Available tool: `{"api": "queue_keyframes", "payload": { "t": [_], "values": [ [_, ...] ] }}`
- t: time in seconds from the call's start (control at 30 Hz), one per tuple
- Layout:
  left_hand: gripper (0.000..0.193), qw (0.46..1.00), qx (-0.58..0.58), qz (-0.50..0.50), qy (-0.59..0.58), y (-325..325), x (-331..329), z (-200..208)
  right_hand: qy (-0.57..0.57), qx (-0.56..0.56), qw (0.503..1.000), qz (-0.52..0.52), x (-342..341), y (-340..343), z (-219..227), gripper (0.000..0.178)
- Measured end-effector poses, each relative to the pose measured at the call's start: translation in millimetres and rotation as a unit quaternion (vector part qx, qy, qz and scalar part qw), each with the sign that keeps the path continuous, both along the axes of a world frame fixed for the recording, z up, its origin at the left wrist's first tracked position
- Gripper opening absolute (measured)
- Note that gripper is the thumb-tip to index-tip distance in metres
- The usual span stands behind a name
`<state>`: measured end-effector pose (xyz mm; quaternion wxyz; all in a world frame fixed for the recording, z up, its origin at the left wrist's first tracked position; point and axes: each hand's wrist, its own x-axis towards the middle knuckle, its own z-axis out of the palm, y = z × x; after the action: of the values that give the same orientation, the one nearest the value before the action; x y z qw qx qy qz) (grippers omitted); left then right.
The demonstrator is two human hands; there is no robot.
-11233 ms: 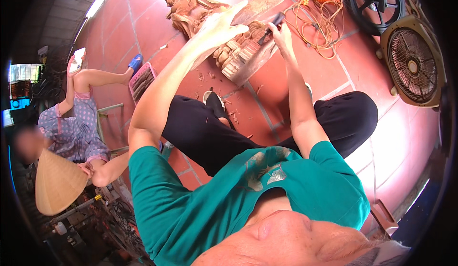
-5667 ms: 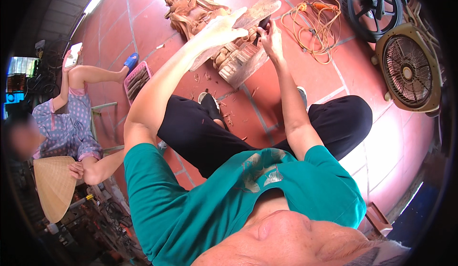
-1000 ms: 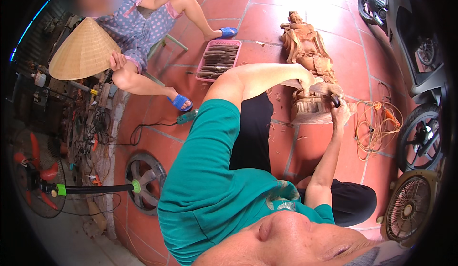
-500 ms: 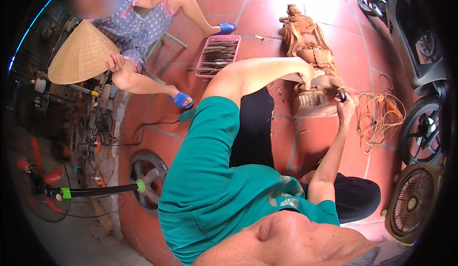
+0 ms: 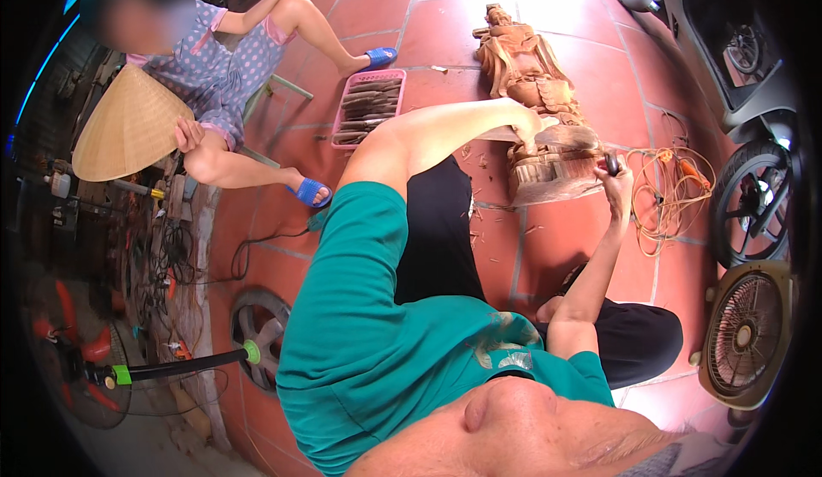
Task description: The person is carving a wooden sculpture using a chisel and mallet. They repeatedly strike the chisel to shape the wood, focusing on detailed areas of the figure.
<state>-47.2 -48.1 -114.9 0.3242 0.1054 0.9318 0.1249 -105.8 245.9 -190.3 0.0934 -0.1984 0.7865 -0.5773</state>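
A carved wooden figure (image 5: pixel 524 74) lies on the red tiled floor, its base (image 5: pixel 552 169) toward me. My left hand (image 5: pixel 533 128) presses down on the base end of the carving, fingers curled over the wood. My right hand (image 5: pixel 616 187) is closed around a dark-handled carving tool (image 5: pixel 610 163) whose tip meets the base beside the left hand. Wood chips lie scattered around the base.
A pink tray of chisels (image 5: pixel 370 104) sits left of the carving. Another person (image 5: pixel 214 74) sits on a stool with a conical hat (image 5: pixel 128 126). An orange cord coil (image 5: pixel 672 190), a floor fan (image 5: pixel 745 336), a motorbike wheel (image 5: pixel 758 203) stand right.
Since the oldest frames my view has swung round, so the carving now sits upper right. Over the last second both hands stay at the base, with only slight shifting.
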Motion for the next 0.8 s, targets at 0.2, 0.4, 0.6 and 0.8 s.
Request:
{"api": "queue_keyframes", "payload": {
  "t": [0.2,0.4,0.6,0.8],
  "values": [
    [0.114,1.000,-0.023,-0.011,0.016,9,6,16,-0.099,0.097,0.987,0.083,4,26,-6,0.016],
    [0.114,1.000,-0.007,-0.004,0.013,9,5,20,-0.019,0.022,0.999,-0.012,-9,9,-52,0.018],
    [0.115,0.999,-0.018,-0.001,-0.032,11,9,28,-0.040,-0.031,0.997,-0.054,6,-2,-62,0.024],
    [0.115,1.000,-0.010,-0.019,-0.006,14,4,27,-0.066,-0.062,0.993,-0.080,13,4,-48,0.019]
  ]
}}
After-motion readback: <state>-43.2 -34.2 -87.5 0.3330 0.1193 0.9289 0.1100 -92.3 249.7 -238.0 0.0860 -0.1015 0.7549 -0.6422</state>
